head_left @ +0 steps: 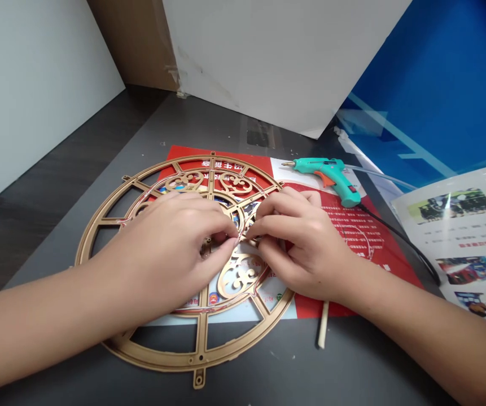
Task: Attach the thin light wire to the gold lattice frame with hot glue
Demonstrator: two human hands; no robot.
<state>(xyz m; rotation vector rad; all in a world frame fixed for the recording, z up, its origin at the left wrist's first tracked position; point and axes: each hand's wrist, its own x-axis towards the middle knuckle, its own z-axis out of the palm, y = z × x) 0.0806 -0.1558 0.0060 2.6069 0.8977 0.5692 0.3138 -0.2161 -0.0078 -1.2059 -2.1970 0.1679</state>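
A round gold lattice frame [200,361] with spokes and scrollwork lies flat on a red printed sheet [353,237]. My left hand [170,248] and my right hand [306,242] reach over it from both sides, their fingertips meeting at its centre. Both pinch something thin there, mostly hidden by my fingers. A gold scroll piece [240,275] shows just below my fingertips, and thin clear strands, perhaps glue, lie along the frame. A teal hot glue gun [327,175] rests beyond my right hand. A pale glue stick [323,327] lies below my right wrist.
A black cord [399,239] runs from the glue gun toward a printed photo sheet [458,242] at the right. A clear tube lies behind the gun. White boards [268,56] and a blue panel [429,73] stand beyond the dark tabletop [56,225].
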